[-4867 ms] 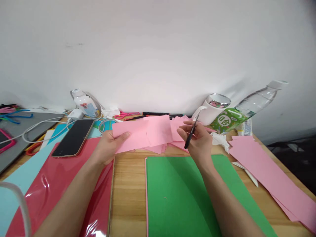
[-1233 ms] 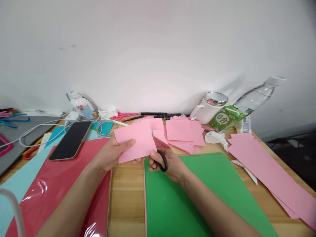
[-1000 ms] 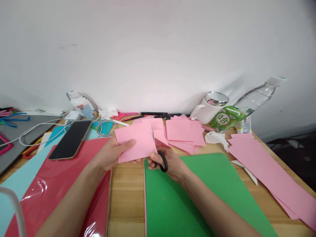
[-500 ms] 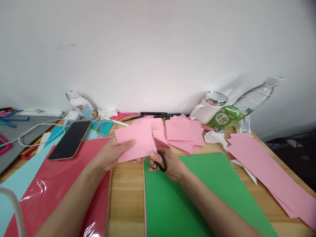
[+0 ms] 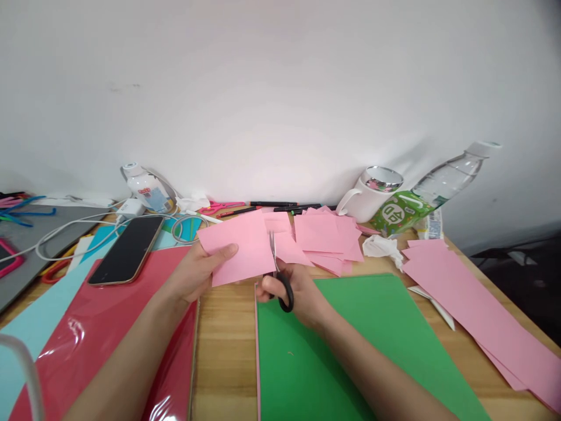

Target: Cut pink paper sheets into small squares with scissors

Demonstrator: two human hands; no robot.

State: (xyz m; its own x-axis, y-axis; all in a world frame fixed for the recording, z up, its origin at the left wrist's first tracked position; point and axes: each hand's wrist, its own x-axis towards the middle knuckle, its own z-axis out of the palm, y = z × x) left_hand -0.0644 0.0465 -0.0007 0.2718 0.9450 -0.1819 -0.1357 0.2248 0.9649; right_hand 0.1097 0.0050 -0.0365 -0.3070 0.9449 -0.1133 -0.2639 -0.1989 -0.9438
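My left hand (image 5: 201,270) pinches the left edge of a sheet of pink paper (image 5: 239,245), thumb on top, fingers beneath. My right hand (image 5: 291,289) grips black-handled scissors (image 5: 287,292), whose metal blades point away from me at the sheet's right edge. To the right of the blades is a smaller pink piece (image 5: 291,251); whether it is fully separate from the sheet I cannot tell. Behind it lies a pile of pink paper squares (image 5: 318,234). Below my right hand is a green sheet stack (image 5: 350,345) on the wooden table (image 5: 225,351).
Long pink strips (image 5: 464,304) lie at the right, near crumpled tissue (image 5: 383,248). A white mug (image 5: 366,199), green packet (image 5: 397,213) and leaning bottle (image 5: 451,175) stand by the wall. At left are a phone (image 5: 127,248), red plastic-wrapped paper (image 5: 100,327) and a white bottle (image 5: 146,187).
The scissor blades now show to the right of the held sheet's edge, and the pink piece there lies flatter. My right hand has shifted slightly left; the held sheet has moved a little left.
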